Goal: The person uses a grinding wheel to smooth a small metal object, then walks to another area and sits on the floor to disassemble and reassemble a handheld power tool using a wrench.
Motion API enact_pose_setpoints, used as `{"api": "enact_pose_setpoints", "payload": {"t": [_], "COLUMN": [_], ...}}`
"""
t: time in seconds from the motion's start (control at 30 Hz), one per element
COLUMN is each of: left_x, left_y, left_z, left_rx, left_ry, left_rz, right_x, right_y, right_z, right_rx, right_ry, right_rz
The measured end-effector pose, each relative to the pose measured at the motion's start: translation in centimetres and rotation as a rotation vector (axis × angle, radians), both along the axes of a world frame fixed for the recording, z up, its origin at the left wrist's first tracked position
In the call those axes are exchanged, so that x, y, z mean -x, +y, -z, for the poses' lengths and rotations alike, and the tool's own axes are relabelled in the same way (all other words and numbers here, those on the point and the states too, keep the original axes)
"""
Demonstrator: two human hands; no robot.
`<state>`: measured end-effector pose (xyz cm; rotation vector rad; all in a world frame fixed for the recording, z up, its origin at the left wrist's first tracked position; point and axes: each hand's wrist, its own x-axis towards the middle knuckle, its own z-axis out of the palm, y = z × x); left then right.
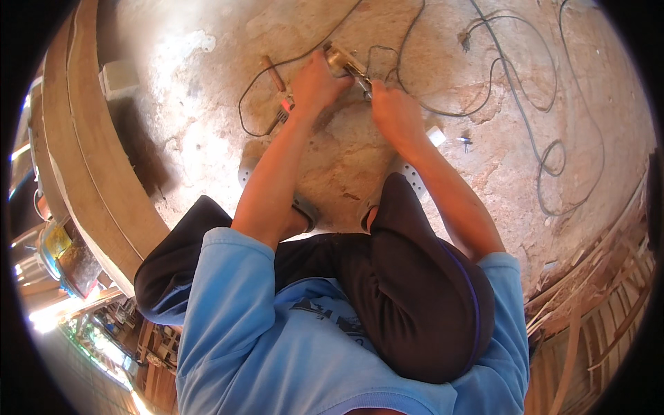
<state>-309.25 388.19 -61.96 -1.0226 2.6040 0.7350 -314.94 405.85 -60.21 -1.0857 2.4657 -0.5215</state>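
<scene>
I squat over the floor with both arms stretched forward. My left hand (pixel 319 84) is closed around a brass-coloured, roughly cylindrical metal piece (pixel 337 58), whose kind I cannot make out. Close to its right, my right hand (pixel 397 114) is closed on a slim shiny metal tool (pixel 366 86) that reaches toward the metal piece. My fingers hide much of where the two meet. Left of my left hand, a brown wooden handle (pixel 274 73) lies on the floor, with a small red object (pixel 287 105) by my wrist.
Dark cables (pixel 512 86) loop across the floor on the right, one ending in a plug (pixel 464 40). A small metal part (pixel 466 142) and a white piece (pixel 436 135) lie beside my right forearm. Long wooden boards (pixel 86 131) stand left; thin wood strips (pixel 588 297) line the right.
</scene>
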Motion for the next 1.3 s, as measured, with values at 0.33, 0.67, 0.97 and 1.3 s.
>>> {"api": "enact_pose_setpoints", "payload": {"t": [0.33,0.67,0.97,1.3], "left_x": [0.2,0.3,-0.1,0.3], "left_y": [-0.3,0.0,0.0,-0.3], "left_z": [-0.3,-0.2,-0.1,-0.3], "left_rx": [-0.071,-0.039,0.012,-0.021], "left_ry": [-0.036,-0.043,0.049,0.048], "left_rz": [-0.006,-0.009,0.015,-0.007], "right_x": [-0.1,0.1,-0.9,-1.3], "right_y": [1.2,0.9,2.2,3.1], "right_z": [2.5,2.5,2.3,1.8], "right_rx": [-0.016,0.04,-0.104,-0.022], "right_ry": [-0.011,0.037,-0.102,-0.06], "right_rz": [0.022,0.011,0.071,0.029]}}
